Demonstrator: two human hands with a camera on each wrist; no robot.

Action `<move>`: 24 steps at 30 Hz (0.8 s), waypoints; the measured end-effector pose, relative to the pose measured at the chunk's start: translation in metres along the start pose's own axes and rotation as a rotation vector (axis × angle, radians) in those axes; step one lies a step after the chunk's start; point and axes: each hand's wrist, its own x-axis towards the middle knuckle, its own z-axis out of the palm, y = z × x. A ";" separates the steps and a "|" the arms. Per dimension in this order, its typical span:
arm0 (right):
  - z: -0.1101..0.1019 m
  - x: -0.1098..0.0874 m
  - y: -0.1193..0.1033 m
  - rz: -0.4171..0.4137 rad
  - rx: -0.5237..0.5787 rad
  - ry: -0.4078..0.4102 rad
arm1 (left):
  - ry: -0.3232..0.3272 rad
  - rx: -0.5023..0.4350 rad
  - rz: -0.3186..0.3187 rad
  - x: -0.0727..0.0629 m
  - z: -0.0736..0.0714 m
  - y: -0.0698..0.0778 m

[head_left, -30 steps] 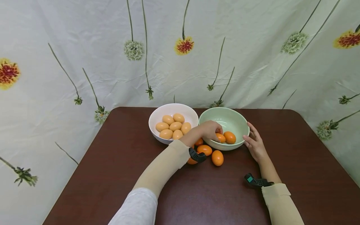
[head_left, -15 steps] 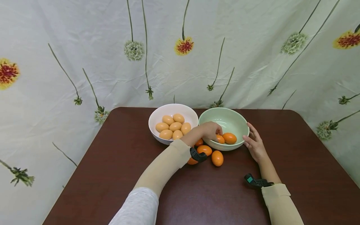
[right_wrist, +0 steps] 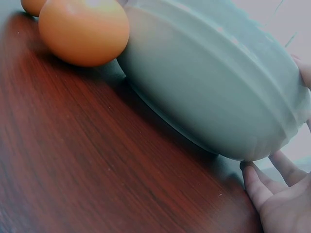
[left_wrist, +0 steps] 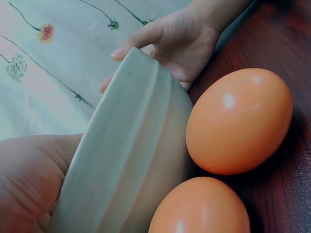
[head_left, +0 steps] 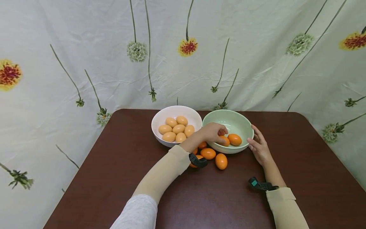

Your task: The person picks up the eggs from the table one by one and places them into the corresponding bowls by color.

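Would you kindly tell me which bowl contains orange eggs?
The green bowl, touched by the right hand; the white bowl shows tan eggs.

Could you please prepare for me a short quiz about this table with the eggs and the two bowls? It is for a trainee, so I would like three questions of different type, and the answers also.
1. True or false: The left hand reaches over the rim of the green bowl.

2. Choose one. What lies on the table just in front of the green bowl?
a) a spoon
b) a cup
c) orange eggs

3. Fill the gap: In the head view, the white bowl stands to the ____ of the green bowl.

Key: 1. true; 2. c; 3. left
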 end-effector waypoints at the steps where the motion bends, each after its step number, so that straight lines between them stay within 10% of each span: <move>1: 0.000 0.000 0.000 0.002 -0.002 0.001 | 0.006 -0.015 0.005 -0.001 0.000 0.000; 24: 0.001 -0.001 -0.001 -0.001 -0.019 0.001 | 0.179 -0.146 0.118 -0.054 0.001 -0.003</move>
